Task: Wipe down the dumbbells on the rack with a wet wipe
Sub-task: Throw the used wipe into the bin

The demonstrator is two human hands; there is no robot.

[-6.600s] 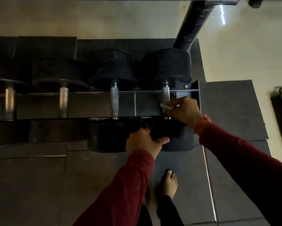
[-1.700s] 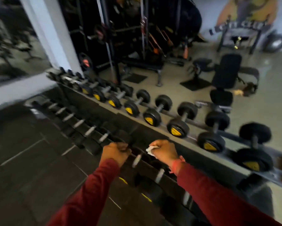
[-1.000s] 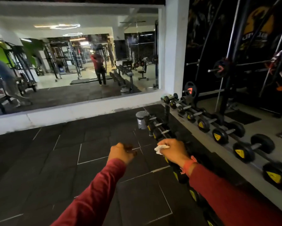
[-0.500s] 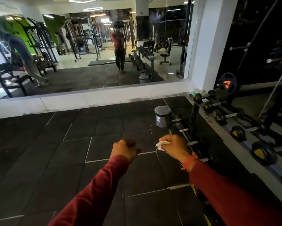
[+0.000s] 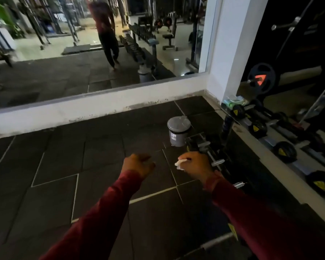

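**Wipe in hand, dumbbells slipping out of your view**

Your right hand (image 5: 196, 166) pinches the crumpled wet wipe (image 5: 180, 163), held in the air short of the grey pedal bin (image 5: 178, 131). Your left hand (image 5: 138, 164) is clenched on nothing, left of the bin. The dumbbells (image 5: 205, 147) sit on the rack (image 5: 226, 124) just right of the bin. With your gaze on the floor, you could skip the nearest handles, or let the loosely held wipe drop onto the mats.

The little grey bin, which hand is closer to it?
Right. The right hand, holding the wipe, is just below the bin. The left hand is farther away, to the bin's lower left.
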